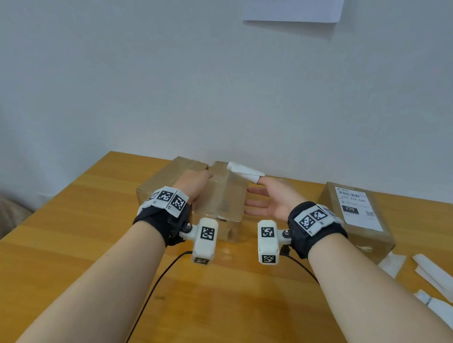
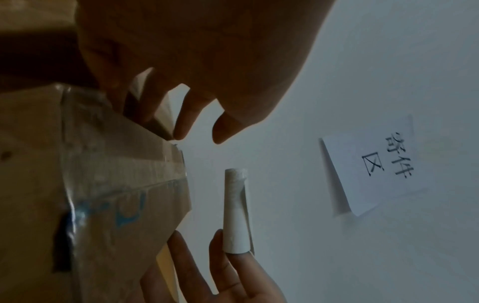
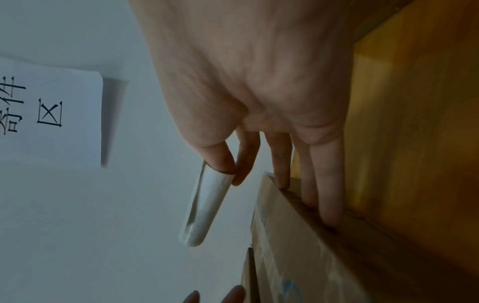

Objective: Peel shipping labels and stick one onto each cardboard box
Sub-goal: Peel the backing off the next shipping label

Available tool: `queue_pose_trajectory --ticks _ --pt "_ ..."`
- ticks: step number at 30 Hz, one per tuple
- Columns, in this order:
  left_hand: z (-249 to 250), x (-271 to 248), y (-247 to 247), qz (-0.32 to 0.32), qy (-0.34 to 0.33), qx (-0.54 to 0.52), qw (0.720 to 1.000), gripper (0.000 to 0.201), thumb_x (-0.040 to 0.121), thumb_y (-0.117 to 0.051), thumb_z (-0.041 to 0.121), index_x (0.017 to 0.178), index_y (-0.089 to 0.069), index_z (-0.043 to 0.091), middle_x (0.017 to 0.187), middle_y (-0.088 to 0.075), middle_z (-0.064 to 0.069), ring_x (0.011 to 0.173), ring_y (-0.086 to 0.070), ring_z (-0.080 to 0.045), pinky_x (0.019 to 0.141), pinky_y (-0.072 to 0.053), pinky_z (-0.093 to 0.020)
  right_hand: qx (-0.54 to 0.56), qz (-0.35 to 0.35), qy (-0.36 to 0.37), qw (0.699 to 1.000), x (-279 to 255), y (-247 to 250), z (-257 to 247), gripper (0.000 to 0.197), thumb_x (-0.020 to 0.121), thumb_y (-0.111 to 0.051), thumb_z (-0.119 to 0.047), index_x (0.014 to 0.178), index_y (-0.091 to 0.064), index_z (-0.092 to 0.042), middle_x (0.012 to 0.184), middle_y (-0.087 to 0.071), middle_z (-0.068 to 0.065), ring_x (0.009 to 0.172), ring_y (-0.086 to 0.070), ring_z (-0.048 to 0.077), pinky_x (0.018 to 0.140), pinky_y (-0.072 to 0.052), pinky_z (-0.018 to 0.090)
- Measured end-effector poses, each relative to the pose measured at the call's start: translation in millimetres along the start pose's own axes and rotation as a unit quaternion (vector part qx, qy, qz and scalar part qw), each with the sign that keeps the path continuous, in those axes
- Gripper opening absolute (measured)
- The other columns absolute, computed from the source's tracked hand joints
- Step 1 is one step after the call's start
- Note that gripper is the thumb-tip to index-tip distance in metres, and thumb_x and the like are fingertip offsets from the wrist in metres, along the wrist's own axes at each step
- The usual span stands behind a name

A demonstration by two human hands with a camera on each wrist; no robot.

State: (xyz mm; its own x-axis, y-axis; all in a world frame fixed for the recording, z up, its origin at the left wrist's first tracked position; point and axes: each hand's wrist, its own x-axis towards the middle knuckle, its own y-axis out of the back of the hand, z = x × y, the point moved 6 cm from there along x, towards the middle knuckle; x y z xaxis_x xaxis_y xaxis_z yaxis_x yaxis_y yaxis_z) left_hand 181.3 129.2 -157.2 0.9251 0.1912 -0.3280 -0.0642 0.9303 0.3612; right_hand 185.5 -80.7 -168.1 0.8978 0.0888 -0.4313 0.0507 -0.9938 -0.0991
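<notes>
Left hand (image 1: pixel 192 186) rests loose-fingered on the unlabelled cardboard box (image 1: pixel 225 197) mid-desk (image 1: pixel 83 242); right hand (image 1: pixel 274 198) pinches the curled label (image 1: pixel 244 171) above the box's far edge. Risk: curl sticks to itself or lands creased. Backing strips (image 1: pixel 436 279) and a labelled box (image 1: pixel 355 213) sit right, not in the way.

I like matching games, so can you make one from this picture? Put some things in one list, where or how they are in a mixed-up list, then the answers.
Things:
1. curled label
2. middle box
3. right box
4. paper sheet

Places or states:
A. hangs on the wall
B. already wears a printed label
C. pinched at the right hand thumb tip
D. no shipping label showing on top

Pairs: 1-C, 2-D, 3-B, 4-A
</notes>
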Motion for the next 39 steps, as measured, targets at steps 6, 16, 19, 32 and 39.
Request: queue_pose_trajectory --ticks 6,16,19,32,39 --pt "-10.9 -7.4 -22.9 -0.053 -0.006 0.044 0.998 0.034 0.106 -0.058 0.024 0.138 -0.063 0.012 0.127 -0.069 -0.007 0.092 -0.067 -0.025 0.075 -0.052 -0.034 -0.092 0.031 -0.008 0.995 -9.1 23.7 -2.9 0.020 0.097 -0.067 -0.019 0.117 -0.072 -0.018 0.118 -0.072 0.012 0.088 -0.078 0.036 0.070 -0.064 0.056" --pt "-15.5 -22.0 -65.4 -0.124 0.012 0.098 0.987 0.048 0.096 -0.071 0.012 0.139 -0.053 0.026 0.118 -0.073 -0.001 0.096 -0.071 -0.015 0.083 -0.051 -0.038 -0.253 0.065 -0.061 0.963 -28.7 73.9 -1.6 0.022 0.097 -0.067 -0.031 0.116 -0.065 -0.021 0.111 -0.075 0.006 0.085 -0.079 0.029 0.081 -0.061 0.051" --pt "-14.7 -26.5 -70.6 -0.129 0.005 0.102 0.986 0.047 0.096 -0.073 0.013 0.138 -0.056 0.028 0.118 -0.074 -0.001 0.095 -0.071 -0.015 0.077 -0.050 -0.036 -0.281 0.072 -0.066 0.955 -29.1 87.3 1.2 0.029 0.093 -0.071 -0.035 0.119 -0.065 -0.022 0.109 -0.076 0.003 0.089 -0.079 0.026 0.095 -0.055 0.057" --pt "36.7 -43.6 -75.9 -0.122 -0.178 0.094 0.972 0.043 0.089 -0.084 0.028 0.130 -0.070 0.032 0.118 -0.064 0.007 0.108 -0.062 -0.012 0.085 -0.053 -0.031 -0.223 0.079 -0.039 0.971 -28.4 93.4 1.5 0.042 0.085 -0.079 -0.032 0.123 -0.067 -0.019 0.119 -0.071 0.002 0.103 -0.070 0.032 0.088 -0.058 0.063" --pt "40.6 -38.2 -81.4 -0.109 -0.214 0.100 0.965 0.023 0.094 -0.078 0.028 0.117 -0.077 0.031 0.111 -0.070 0.015 0.100 -0.061 0.001 0.090 -0.050 -0.029 -0.249 0.074 -0.022 0.965 -29.2 92.1 -1.9 0.040 0.089 -0.077 -0.031 0.124 -0.065 -0.017 0.121 -0.068 0.002 0.104 -0.068 0.030 0.089 -0.060 0.058"
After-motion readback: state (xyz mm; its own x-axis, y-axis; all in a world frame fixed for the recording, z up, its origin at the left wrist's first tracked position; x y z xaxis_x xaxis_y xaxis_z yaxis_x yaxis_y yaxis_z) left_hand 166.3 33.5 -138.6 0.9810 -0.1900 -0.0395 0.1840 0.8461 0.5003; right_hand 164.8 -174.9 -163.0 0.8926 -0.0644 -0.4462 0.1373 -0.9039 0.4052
